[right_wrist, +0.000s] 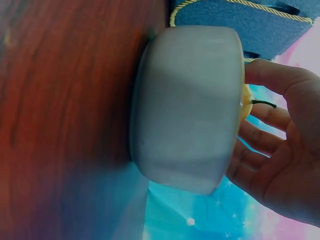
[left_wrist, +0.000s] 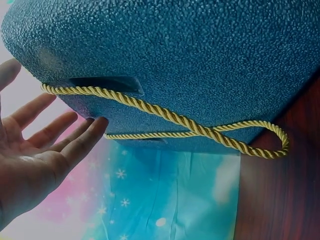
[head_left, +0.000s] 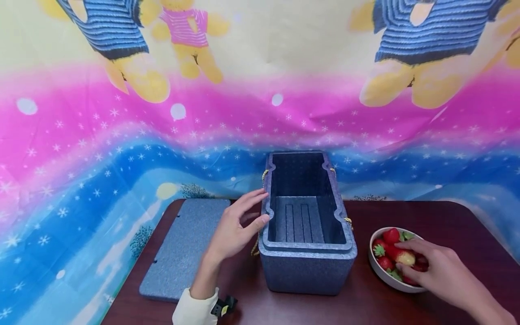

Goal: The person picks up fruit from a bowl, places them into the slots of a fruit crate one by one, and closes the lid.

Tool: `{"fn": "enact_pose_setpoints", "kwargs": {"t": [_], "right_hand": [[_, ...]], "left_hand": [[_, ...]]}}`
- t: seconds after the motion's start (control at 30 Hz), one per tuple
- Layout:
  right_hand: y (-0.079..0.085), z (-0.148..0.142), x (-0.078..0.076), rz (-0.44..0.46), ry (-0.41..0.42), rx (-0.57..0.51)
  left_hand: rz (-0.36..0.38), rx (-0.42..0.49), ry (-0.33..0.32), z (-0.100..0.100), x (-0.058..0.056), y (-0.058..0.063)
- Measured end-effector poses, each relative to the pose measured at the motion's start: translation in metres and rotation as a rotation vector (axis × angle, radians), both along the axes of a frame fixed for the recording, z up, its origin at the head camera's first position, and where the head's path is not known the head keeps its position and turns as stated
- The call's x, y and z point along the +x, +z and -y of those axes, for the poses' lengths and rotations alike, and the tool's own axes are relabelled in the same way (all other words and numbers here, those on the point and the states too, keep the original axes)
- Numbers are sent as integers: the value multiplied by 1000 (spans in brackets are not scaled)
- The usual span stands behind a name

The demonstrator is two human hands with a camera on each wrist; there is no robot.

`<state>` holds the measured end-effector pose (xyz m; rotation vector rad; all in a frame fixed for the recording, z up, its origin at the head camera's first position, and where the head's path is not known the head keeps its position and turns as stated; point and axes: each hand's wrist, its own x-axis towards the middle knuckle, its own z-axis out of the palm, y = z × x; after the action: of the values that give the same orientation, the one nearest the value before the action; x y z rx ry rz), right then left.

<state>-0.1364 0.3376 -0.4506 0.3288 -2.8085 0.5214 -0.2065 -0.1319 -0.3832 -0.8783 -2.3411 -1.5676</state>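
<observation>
A speckled dark grey foam box point(head_left: 306, 273) stands without its lid in the middle of the table; its visible floor holds nothing. My left hand point(head_left: 235, 225) rests at the box's left rim, fingers loosely extended; in the left wrist view a gold rope point(left_wrist: 170, 116) hangs down the box's side beside that hand. To the right, a pale bowl point(head_left: 379, 271) holds several strawberries point(head_left: 392, 236). My right hand point(head_left: 440, 268) reaches into it, thumb and fingers about a small yellow fruit point(head_left: 406, 257) with a thin dark stem point(right_wrist: 264, 104). The bowl's wall hides the fingertips in the right wrist view.
The box's flat grey lid point(head_left: 184, 248) lies on the dark red-brown table point(head_left: 438, 221) left of the box. A printed cloth point(head_left: 243, 113) with bears and snowflakes hangs behind the table. A small black device point(head_left: 224, 307) is on the left wrist.
</observation>
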Motion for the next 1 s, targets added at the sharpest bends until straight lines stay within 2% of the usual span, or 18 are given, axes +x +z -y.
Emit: {"fn": "enact_pose_setpoints", "kwargs": {"t": [0.17, 0.33, 0.53, 0.8, 1.0], "right_hand": [[4, -3, 2, -98, -9, 7], [6, -5, 4, -140, -14, 2], [7, -7, 4, -130, -9, -29], [8, -7, 3, -168, 19, -52], [9, -9, 5, -145, 11, -66]], "left_hand": [[45, 26, 9, 1, 1, -1], [58, 13, 23, 0, 1, -2], [81, 6, 29, -1, 2, -2], [91, 3, 36, 0, 1, -3], [96, 7, 22, -1, 2, -2]]}}
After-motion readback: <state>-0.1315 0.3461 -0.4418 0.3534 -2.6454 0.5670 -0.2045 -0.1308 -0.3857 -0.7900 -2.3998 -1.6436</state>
